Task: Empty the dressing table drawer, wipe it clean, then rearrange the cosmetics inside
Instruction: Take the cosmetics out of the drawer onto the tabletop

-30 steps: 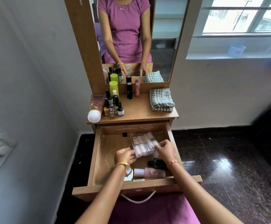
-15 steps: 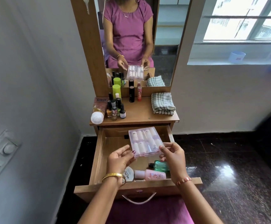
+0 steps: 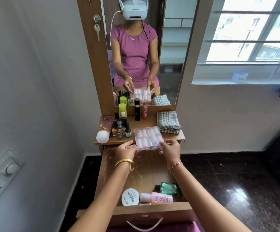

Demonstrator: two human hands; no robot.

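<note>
Both hands, left (image 3: pixel 127 150) and right (image 3: pixel 169 147), pinch the clear case (image 3: pixel 148 138) by its near corners above the desk (image 3: pixel 152 122) edge; my fingertip-only grip risks dropping it into the drawer (image 3: pixel 150 171).

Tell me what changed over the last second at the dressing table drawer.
Both hands, left hand and right hand, lifted the clear case of small bottles out of the drawer and carried it away from the person, over the tabletop's front edge. The round tin, pink bottle, green bottle and folded cloth stayed put.
</note>
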